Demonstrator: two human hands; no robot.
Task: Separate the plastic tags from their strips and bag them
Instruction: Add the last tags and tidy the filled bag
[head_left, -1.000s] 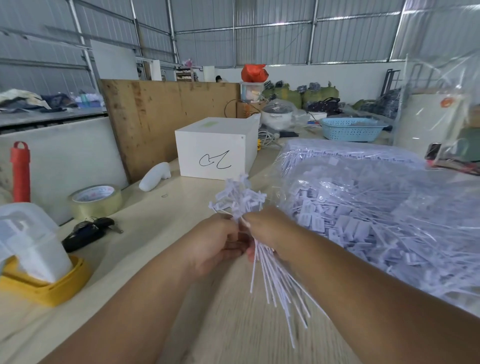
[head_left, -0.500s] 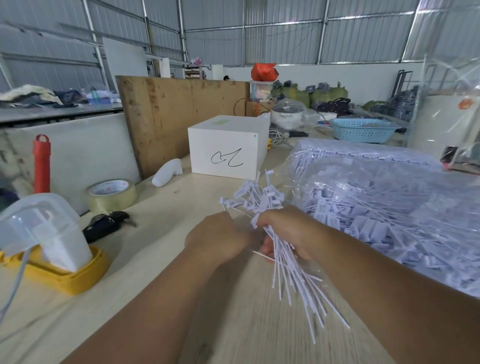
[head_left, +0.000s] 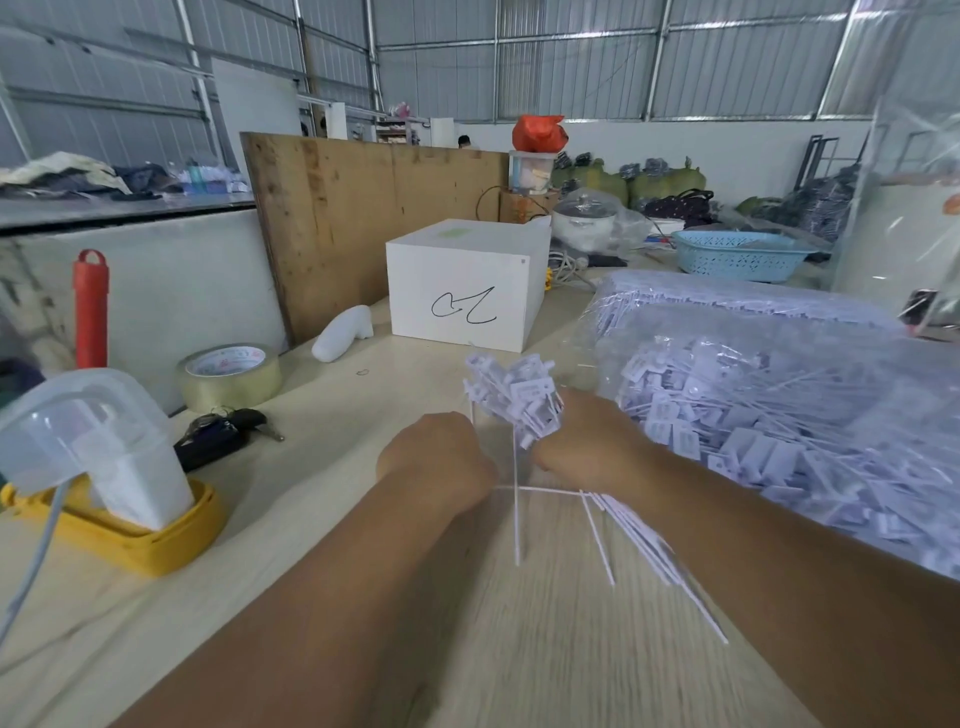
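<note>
My right hand (head_left: 592, 447) grips a bundle of white plastic tags (head_left: 519, 397); their flat heads fan out above the fist and the thin tails (head_left: 644, 540) stick out below it toward me. My left hand (head_left: 436, 457) is curled just left of the bundle and pinches thin white strands, one running sideways (head_left: 540, 491) to the right hand and one hanging down (head_left: 516, 519). A large clear plastic bag (head_left: 779, 415) full of white tags lies on the table to the right, touching my right forearm.
A white box (head_left: 467, 291) stands behind the hands. At left lie a tape roll (head_left: 228, 376), keys (head_left: 223, 434), a yellow tray with a clear plastic lid (head_left: 104, 467) and a red tube (head_left: 91, 306). A plywood board (head_left: 363, 223) and blue basket (head_left: 737, 254) stand further back.
My hands have drawn apart a little, with a thin strand now stretched between them. The tag bundle stays in my right hand. The camera view has shifted left.
</note>
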